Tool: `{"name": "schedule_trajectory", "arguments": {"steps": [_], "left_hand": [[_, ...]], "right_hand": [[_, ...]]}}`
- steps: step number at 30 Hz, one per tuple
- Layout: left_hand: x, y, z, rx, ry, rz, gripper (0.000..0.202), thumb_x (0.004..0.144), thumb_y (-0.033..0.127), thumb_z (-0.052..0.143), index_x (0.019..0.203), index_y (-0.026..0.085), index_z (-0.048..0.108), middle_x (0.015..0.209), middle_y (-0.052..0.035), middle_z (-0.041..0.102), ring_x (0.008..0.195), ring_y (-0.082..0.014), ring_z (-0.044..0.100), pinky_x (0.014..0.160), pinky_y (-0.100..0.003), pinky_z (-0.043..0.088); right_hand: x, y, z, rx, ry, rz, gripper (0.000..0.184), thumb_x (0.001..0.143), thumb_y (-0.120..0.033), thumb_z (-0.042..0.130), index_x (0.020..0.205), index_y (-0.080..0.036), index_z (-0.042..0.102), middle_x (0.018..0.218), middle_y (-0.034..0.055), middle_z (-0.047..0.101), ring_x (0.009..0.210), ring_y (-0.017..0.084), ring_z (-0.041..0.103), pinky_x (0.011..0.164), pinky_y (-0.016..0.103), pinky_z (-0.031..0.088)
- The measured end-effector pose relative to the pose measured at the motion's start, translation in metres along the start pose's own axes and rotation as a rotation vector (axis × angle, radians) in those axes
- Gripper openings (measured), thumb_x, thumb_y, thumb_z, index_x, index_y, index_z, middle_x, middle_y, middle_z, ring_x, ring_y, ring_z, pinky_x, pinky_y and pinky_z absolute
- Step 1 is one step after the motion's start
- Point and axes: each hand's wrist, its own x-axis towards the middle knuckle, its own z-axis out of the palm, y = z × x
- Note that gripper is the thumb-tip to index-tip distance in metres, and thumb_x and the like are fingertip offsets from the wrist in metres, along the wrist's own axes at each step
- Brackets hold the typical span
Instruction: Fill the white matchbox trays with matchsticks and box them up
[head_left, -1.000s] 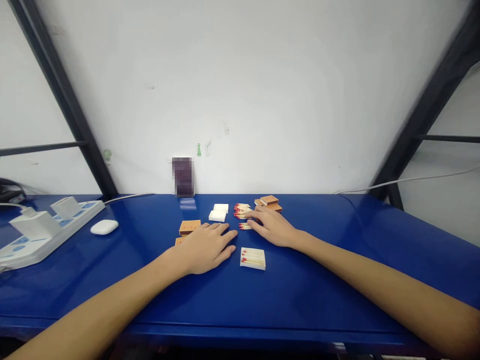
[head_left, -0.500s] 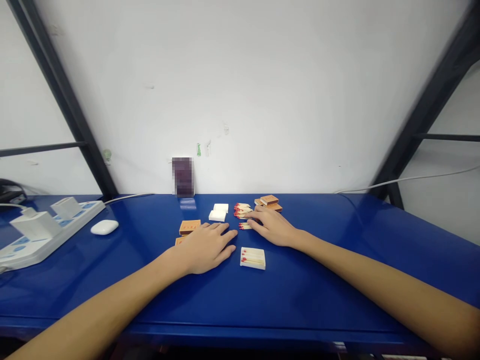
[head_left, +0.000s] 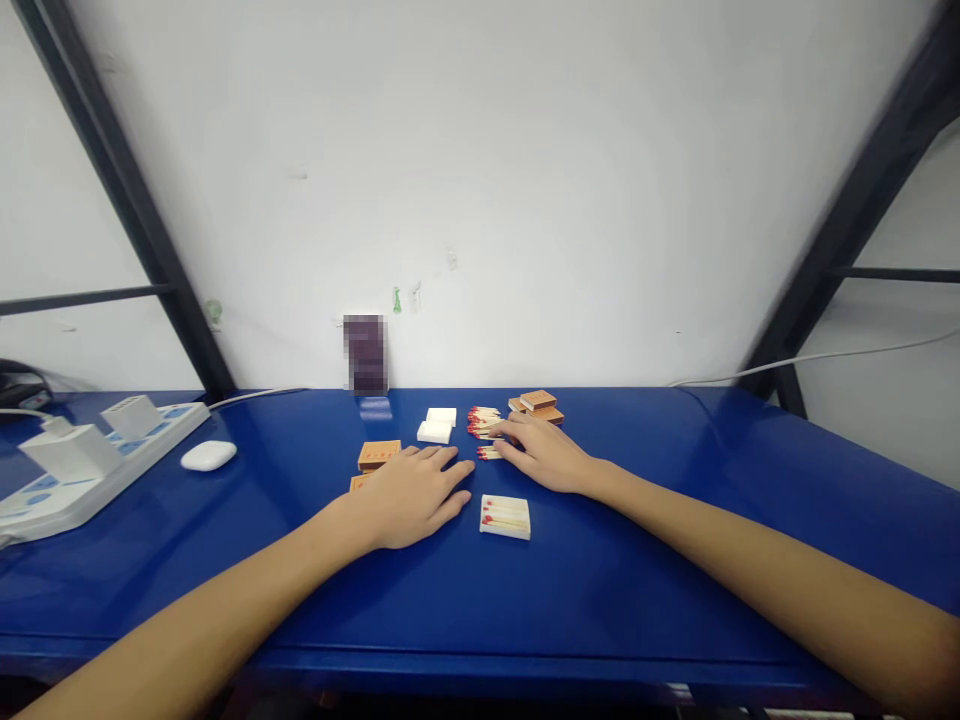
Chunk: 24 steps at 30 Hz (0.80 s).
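Note:
My left hand (head_left: 414, 495) lies flat on the blue table (head_left: 615, 570), fingers stretched out, partly covering an orange matchbox sleeve (head_left: 361, 482). Another orange sleeve (head_left: 379, 454) lies just beyond it. My right hand (head_left: 544, 452) rests palm down with its fingers spread, their tips touching a loose pile of red-tipped matches (head_left: 485, 425). A white tray filled with matches (head_left: 505, 516) sits between the two hands, nearer to me. Two empty white trays (head_left: 438, 424) lie beyond my left hand. Stacked orange sleeves (head_left: 538, 404) sit just past my right hand.
A white power strip with plugged-in adapters (head_left: 82, 455) lies at the far left, and a white earbud case (head_left: 209, 455) beside it. A small dark object (head_left: 365, 353) stands against the white wall. Black frame bars slant up on both sides.

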Motion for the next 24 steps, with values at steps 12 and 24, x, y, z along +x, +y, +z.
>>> {"name": "schedule_trajectory", "arguments": {"steps": [12,24], "left_hand": [[0.0000,0.0007,-0.0017,-0.013,-0.009,-0.004,0.044,0.103,0.042,0.027,0.134,0.021,0.051,0.129,-0.0138,0.059,0.110,-0.0298,0.060,0.090,-0.045,0.047],[0.0001,-0.0004,0.0002,-0.031,0.007,-0.005,0.045,0.103,0.043,0.027,0.134,0.021,0.051,0.130,-0.0128,0.058,0.111,-0.0286,0.060,0.092,-0.043,0.046]], "right_hand": [[0.0001,-0.0001,-0.0003,0.039,0.025,-0.065,0.019,0.097,-0.026,0.044,0.093,-0.019,0.061,0.090,0.0057,0.063,0.082,0.019,0.057,0.072,0.032,0.042],[0.0002,-0.0011,-0.0001,-0.016,0.011,0.018,0.021,0.091,-0.029,0.051,0.106,-0.020,0.063,0.097,0.0063,0.060,0.084,0.020,0.057,0.072,0.032,0.041]]}}
